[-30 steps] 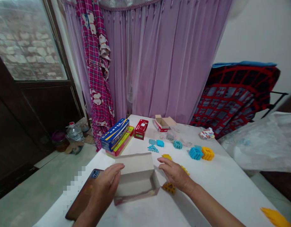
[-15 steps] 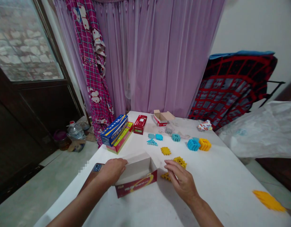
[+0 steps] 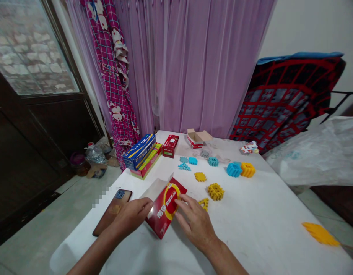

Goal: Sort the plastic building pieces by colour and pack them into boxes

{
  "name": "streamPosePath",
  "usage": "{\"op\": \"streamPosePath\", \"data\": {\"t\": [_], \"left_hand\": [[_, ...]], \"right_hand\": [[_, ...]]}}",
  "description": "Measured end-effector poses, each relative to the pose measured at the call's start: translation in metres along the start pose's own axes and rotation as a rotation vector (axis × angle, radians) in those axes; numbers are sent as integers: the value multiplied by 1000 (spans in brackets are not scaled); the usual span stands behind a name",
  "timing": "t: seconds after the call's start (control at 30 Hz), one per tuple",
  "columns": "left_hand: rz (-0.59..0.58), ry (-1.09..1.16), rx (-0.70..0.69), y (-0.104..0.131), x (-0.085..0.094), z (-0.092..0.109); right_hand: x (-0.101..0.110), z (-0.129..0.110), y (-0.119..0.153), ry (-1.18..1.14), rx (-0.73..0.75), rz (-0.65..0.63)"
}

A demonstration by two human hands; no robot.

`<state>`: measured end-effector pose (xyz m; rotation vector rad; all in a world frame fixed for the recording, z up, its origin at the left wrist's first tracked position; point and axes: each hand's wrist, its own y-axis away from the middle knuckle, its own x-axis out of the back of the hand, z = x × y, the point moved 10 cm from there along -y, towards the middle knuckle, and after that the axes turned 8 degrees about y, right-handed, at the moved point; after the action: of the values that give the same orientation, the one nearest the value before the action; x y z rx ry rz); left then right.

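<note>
A red box (image 3: 165, 208) with a yellow ring and white lettering is tilted at the near middle of the table, its pale flap sticking up behind. My left hand (image 3: 136, 212) grips its left end, fingers bent round the edge. Against the printed red face rests my right hand (image 3: 195, 219), its fingers apart. Just beyond the right hand lie a yellow triangular piece (image 3: 204, 203) and a stack of yellow pieces (image 3: 215, 191). A brown phone (image 3: 112, 212) lies beside my left hand.
On the white table (image 3: 251, 229), a blue box (image 3: 139, 152) sits on a red-green box (image 3: 147, 162). Behind are a small red box (image 3: 170, 146) and an open box (image 3: 195, 139). Blue pieces (image 3: 234, 170) and yellow pieces (image 3: 248, 170) stand right; an orange piece (image 3: 320, 233) lies near the right edge.
The box has turned so its printed red face shows instead of its open inside. My right hand has moved left onto it. More of the phone shows.
</note>
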<state>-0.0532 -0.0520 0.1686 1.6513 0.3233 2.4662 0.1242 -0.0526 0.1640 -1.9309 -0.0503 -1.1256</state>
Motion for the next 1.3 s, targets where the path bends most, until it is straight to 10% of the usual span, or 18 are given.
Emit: {"op": "streamPosePath", "data": {"t": [0.23, 0.6, 0.87, 1.3], "left_hand": [[20, 86, -7, -10, -5, -13], [66, -178, -262, -12, -43, 46], [202, -107, -548, 2, -7, 4], [356, -45, -552, 9, -46, -7]], "right_hand": [[15, 6, 1, -31, 5, 38], [10, 8, 0, 6, 12, 41], [-10, 9, -6, -42, -11, -38], [-29, -14, -38, -4, 111, -151]]}}
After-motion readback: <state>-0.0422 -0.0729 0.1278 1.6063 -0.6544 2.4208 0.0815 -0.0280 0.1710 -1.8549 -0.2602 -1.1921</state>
